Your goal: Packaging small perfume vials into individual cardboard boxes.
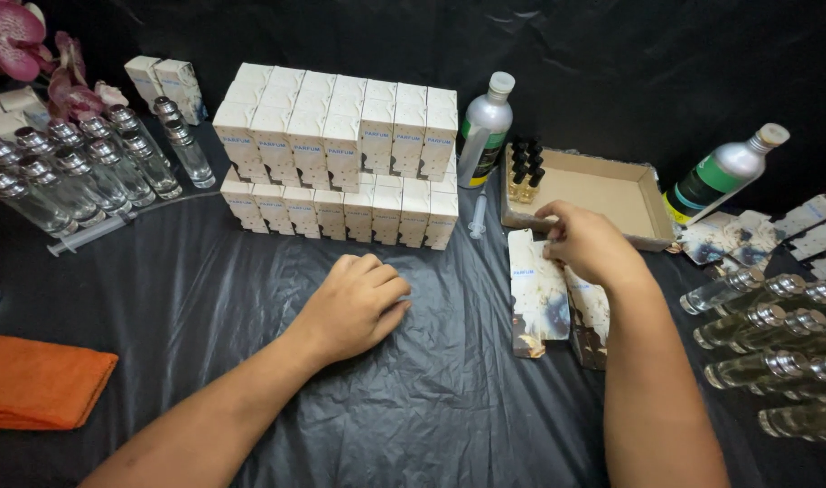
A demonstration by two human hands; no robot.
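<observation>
- Right hand (589, 242): fingers bent and drawn together, tips pinching the far edge of a flat, unfolded carton (537, 294). Carton is thin printed card, pale with dark and gold blotches, long and rectangular, lying flat on the sheet right of centre.
- A second flat carton (591, 327) of the same print lies just beside it, partly under the right wrist.
- Left hand (357, 303): fingers curled loosely under, pressed together, knuckles up; it rests on the black plastic sheet (431, 407) and holds nothing. Sheet is glossy, creased and wrinkled, and covers the whole table.
- Far of the right hand, touching range: shallow brown cardboard tray (611, 194), open-topped, with small amber vials (524, 170) with black caps standing in its left corner.
- Far centre: block of assembled white boxes (340, 149), upright, matte card, stacked in two tiers of close rows.
- Between block and tray: silver metal bottle (484, 131), upright, pale cap; a clear syringe (479, 217) lies at its foot.
- Far right: second silver bottle (724, 173), leaning against the backdrop.
- Right edge: clear glass bottles (774, 343) with chrome collars, lying on their sides in a row; further flat cartons (792, 230) fanned beyond them.
- Far left: upright clear glass bottles (79, 167), chrome tops, clustered; another syringe (92, 233) in front of them.
- Near left: folded orange cloth (38, 381), soft nap.
- Far left corner: pink orchid blooms (24, 50).
</observation>
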